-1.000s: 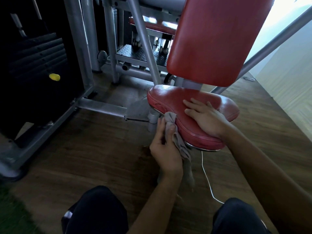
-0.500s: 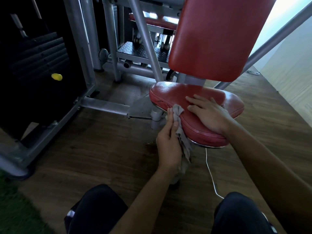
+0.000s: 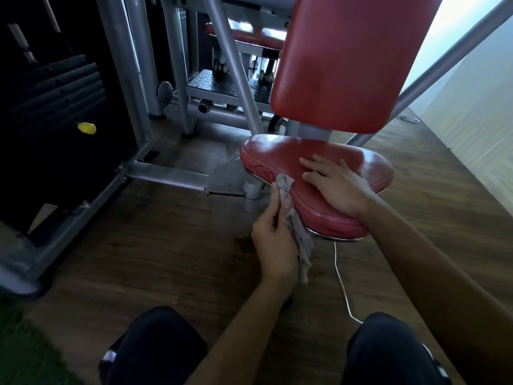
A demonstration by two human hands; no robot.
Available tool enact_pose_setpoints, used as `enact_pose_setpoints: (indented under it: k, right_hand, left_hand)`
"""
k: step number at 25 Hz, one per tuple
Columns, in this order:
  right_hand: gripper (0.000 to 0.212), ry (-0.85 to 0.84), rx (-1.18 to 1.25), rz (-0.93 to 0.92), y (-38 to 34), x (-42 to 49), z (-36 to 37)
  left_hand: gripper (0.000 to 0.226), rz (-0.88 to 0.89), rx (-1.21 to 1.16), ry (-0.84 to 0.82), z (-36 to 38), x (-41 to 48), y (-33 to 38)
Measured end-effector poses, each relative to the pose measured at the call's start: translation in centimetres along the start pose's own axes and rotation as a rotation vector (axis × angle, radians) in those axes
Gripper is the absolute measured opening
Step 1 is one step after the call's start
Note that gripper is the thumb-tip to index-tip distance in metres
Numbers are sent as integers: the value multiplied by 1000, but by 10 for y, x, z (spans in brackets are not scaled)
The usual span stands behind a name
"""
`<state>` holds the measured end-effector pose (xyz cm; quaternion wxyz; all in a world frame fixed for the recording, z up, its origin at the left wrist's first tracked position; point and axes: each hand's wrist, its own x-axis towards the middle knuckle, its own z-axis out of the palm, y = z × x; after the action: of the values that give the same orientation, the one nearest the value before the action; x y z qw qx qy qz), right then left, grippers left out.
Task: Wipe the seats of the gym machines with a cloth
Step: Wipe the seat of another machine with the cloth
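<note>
A red padded seat [image 3: 280, 154] of a gym machine sits low in the middle, below its red backrest [image 3: 347, 65]. My left hand [image 3: 274, 237] holds a grey cloth [image 3: 298, 232] against the seat's front left edge, with the cloth's tail hanging down past my wrist. My right hand [image 3: 336, 184] rests flat on top of the seat, fingers spread and pointing left.
Grey steel frame tubes [image 3: 166, 175] run along the floor to the left, beside a dark weight stack with a yellow pin [image 3: 87, 128]. A white cable [image 3: 342, 284] trails on the wooden floor under the seat. My knees [image 3: 155, 345] are at the bottom.
My left hand has slid the cloth forward along the seat's side edge, toward the far end. My right hand has stayed flat on the seat.
</note>
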<state>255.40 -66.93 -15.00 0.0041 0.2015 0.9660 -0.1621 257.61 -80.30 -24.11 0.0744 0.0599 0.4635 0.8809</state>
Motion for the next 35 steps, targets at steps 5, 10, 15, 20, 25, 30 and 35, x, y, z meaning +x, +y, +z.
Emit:
enact_pose_setpoints:
  k: [5, 10, 15, 20, 25, 30, 35]
  right_hand:
    - [47, -7, 14, 8, 0, 0, -1]
    - [47, -6, 17, 3, -1, -2, -1]
    - [48, 5, 13, 0, 0, -2, -2]
    - [47, 21, 14, 0, 1, -1, -1]
    - [45, 53, 35, -19, 5, 1, 0]
    - [45, 65, 20, -24, 5, 0, 0]
    - [46, 69, 13, -28, 3, -3, 1]
  left_hand:
    - [43, 44, 82, 24, 1, -2, -12]
    - [37, 61, 124, 249, 3, 44, -8]
    - [32, 149, 197, 234, 6, 7, -14]
    - [37, 248, 330, 339, 1, 68, -3]
    - [41, 162, 359, 84, 4, 17, -8]
    - [36, 257, 444, 90, -8, 24, 2]
    - [39, 240, 508, 48, -6, 4, -6]
